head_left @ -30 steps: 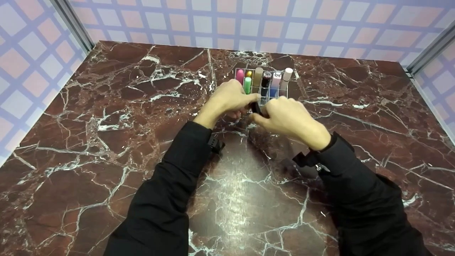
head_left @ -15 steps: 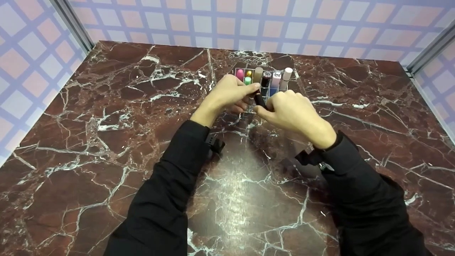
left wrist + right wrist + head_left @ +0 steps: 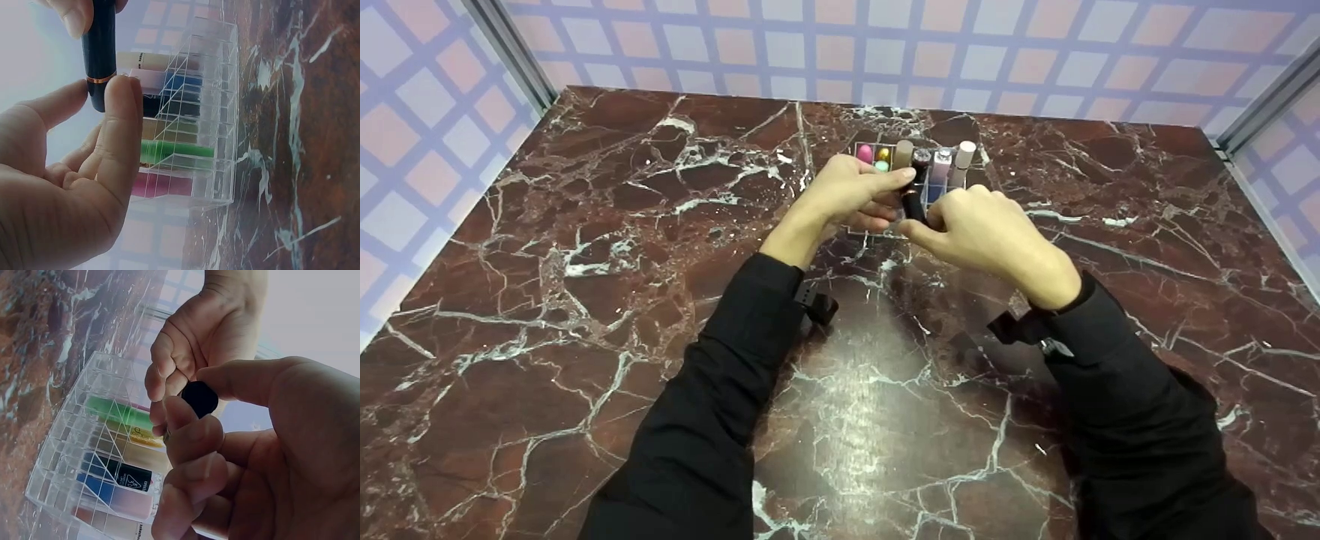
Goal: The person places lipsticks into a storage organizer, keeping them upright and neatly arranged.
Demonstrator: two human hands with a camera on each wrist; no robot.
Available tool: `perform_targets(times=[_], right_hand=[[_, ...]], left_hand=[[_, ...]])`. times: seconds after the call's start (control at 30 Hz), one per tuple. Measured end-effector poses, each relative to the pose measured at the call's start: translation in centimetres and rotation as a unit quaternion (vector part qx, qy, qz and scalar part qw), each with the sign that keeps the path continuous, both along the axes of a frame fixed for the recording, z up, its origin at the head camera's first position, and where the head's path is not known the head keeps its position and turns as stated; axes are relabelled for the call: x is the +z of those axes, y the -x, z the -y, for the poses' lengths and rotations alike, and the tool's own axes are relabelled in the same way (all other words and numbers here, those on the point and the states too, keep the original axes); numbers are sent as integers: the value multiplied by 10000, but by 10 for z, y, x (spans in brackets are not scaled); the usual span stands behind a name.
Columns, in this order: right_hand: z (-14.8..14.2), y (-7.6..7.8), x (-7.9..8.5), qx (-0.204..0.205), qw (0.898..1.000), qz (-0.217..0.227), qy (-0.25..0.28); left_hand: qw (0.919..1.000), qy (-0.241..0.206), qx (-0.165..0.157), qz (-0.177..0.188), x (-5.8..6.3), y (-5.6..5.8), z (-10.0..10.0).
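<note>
Between my hands is a black lipstick tube [image 3: 913, 208] with a thin copper-coloured band, which shows up close in the left wrist view. My left hand [image 3: 847, 191] pinches the banded end between thumb and finger. The other end is held by the thumb and fingers of my right hand [image 3: 986, 229]; its round black end [image 3: 201, 398] faces the right wrist camera. Just behind and below both hands stands a clear compartmented organizer [image 3: 225, 121]. In it are a green tube [image 3: 177, 151], a pink one [image 3: 166, 184] and several other cosmetic tubes, partly hidden by my left hand.
A white-capped tube [image 3: 964, 155] stands at the organizer's right end, beside a pink-and-blue one [image 3: 940, 169]. The organizer rests on a dark red marbled table [image 3: 622, 315]. Checkered panels [image 3: 840, 52] rise behind and at both sides.
Both hands have shifted a little away from me and to the right, over the organizer. The lipstick tube has moved with them, and more of it shows between the hands.
</note>
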State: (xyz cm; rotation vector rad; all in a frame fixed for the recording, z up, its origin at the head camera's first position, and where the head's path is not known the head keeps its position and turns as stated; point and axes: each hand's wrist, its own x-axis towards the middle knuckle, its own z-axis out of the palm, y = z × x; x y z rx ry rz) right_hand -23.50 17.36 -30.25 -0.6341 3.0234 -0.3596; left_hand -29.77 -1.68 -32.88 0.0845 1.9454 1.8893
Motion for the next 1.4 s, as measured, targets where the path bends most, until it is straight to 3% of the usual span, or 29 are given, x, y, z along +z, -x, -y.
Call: perform_targets(times=[0.23, 0.47, 0.9, 1.1, 1.27, 1.4], right_hand=[[-2, 1, 1, 34, 10000, 51, -11], [-6, 3, 3, 204, 9996, 182, 69], [-17, 4, 8, 180, 9992, 338, 92], [-26, 4, 12, 145, 9996, 236, 31], [-33, 5, 11, 104, 9998, 170, 56], [-40, 5, 9, 121, 9995, 232, 178]], left_hand=[[9992, -395, 96, -32, 1, 2, -3], [9994, -243, 166, -198, 4, 2, -8], [9930, -535, 83, -1045, 3, -4, -17], [9855, -642, 20, -1574, 8, -6, -25], [9769, -175, 88, -2128, 10, -6, -31], [9558, 581, 52, -2882, 10, -6, -38]])
